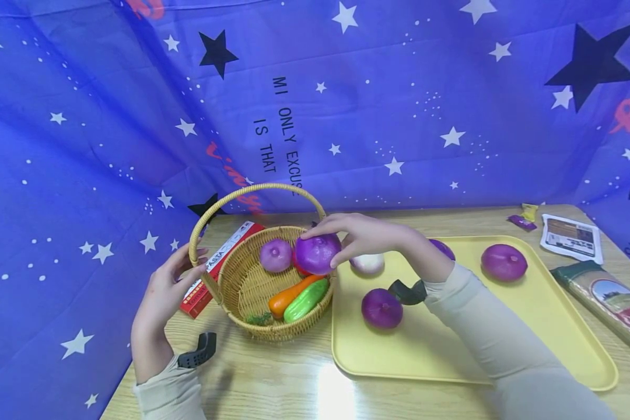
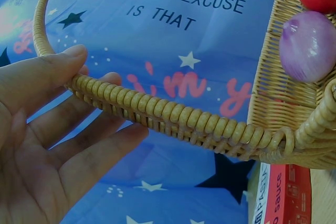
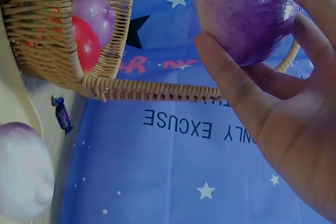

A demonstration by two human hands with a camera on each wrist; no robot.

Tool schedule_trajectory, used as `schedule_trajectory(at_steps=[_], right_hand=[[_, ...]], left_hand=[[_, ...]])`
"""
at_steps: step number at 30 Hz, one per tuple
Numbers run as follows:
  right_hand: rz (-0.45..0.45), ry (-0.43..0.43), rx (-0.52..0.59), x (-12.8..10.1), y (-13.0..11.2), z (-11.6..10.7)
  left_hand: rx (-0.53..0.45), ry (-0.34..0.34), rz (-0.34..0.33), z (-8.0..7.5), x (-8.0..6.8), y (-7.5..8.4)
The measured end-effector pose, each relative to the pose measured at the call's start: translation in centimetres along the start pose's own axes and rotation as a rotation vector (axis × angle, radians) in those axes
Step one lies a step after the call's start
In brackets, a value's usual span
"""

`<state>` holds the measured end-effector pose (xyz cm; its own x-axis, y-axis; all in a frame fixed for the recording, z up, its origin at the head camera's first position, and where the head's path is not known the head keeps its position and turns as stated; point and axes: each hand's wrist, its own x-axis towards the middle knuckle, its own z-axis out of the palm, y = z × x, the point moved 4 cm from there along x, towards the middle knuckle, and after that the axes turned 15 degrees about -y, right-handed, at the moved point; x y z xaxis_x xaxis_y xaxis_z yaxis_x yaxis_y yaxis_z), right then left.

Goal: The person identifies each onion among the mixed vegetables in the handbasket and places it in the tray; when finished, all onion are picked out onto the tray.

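Note:
My left hand (image 1: pixel 157 291) grips the side of the arched handle (image 2: pixel 178 116) of a wicker basket (image 1: pixel 249 289), thumb on one side and fingers on the other. Above the basket's right rim, my right hand (image 1: pixel 370 233) holds a large purple onion (image 1: pixel 317 255) between thumb and fingers. Inside the basket lie a paler purple onion (image 1: pixel 275 255), a carrot (image 1: pixel 291 296) and a green cucumber-like vegetable (image 1: pixel 305 301). A round red vegetable (image 3: pixel 85 44) is in there too, mostly hidden behind the held onion in the head view.
Right of the basket, a yellow tray (image 1: pixel 425 356) bears a white-and-purple onion (image 1: pixel 368 265) and several purple onions (image 1: pixel 382 309). A red pasta box (image 1: pixel 194 300) lies behind the basket's left side. Packets, including a long bag (image 1: pixel 609 303), lie along the right edge.

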<state>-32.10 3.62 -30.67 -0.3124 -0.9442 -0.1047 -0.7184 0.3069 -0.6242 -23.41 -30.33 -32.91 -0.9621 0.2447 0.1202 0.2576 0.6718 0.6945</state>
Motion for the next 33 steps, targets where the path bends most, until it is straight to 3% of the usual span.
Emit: schedule_trajectory(at_steps=[7,33], right_hand=[[0.019,0.012,0.009,-1.1,0.2,0.1],[0.073,0.027,0.021,-5.4,0.5,-0.2]], left_hand=[[0.021,-0.008,-0.023,0.1,-0.1,0.0],[0.006,-0.01,-0.009,0.0,0.0,0.0]])
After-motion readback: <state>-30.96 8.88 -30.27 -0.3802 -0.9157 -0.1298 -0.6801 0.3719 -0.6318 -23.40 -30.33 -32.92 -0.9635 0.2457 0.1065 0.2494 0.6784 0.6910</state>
